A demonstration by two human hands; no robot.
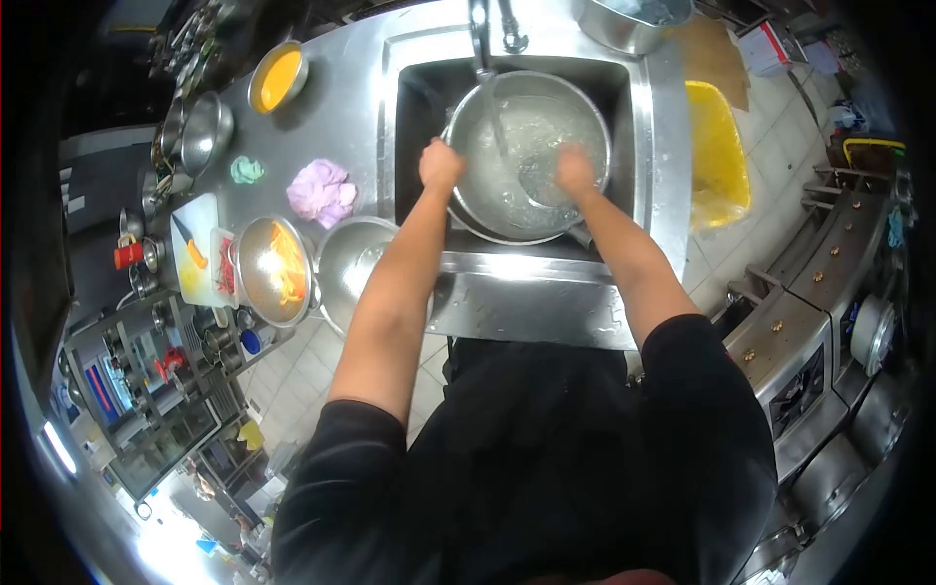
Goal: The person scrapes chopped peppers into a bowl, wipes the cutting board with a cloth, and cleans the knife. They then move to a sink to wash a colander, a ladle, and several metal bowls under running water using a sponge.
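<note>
As both forearms point(392, 292) reach over the sink point(640, 146), hold the pot point(594, 122) steady and work gently to limit splashing | right hand point(575, 171) at the water point(497, 127), blurred; finger closure can't be told | left hand point(442, 166) gripping the rim, fingers curled | pot in sink, under running tap point(481, 39)

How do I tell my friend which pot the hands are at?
Find the steel sink under the tap. In it sits a wide metal pot, left hand at its rim, right hand reaching inside. Unlike the metal bowls to the left, it has water running into it.
</note>
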